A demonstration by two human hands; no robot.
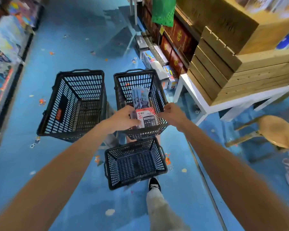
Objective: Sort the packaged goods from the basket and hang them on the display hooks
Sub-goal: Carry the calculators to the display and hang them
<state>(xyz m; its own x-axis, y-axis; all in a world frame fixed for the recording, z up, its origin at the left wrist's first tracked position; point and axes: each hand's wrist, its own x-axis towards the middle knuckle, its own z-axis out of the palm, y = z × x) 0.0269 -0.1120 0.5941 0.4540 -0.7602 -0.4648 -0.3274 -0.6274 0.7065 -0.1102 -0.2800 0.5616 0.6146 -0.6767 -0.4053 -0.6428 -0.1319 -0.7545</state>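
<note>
Calculator pack point(148, 118), red-and-white card with a black calculator printed on it, sits at the near end of the right-hand basket point(117, 92), roughly at rim height. Left hand point(123, 119) grips its left edge, thumb across the front, fingers curled behind. Right hand point(173, 114) is at the pack's right edge, just over the basket rim, fingers curled. Can't tell if it actually has the pack, the rim, or nothing.

Behind the pack, deeper in the same basket: blue-grey packet point(140, 99) leaning upright, partly hidden by the card.

Two more black mesh baskets on the blue floor point(40, 164): left basket point(80, 71) beside the first one, near basket point(133, 148) just in front of it, closer to the person. No goods visible in either.

Person's shoe point(154, 183) is just beside the near basket's corner.

To the right: wooden crates point(223, 67) stacked on a white table point(198, 99), wooden stool point(275, 130) past that. Boxed goods point(153, 59) line the floor along the right shelving. Left shelves point(3, 55) are packed with colourful boxes, too blurred to read.
</note>
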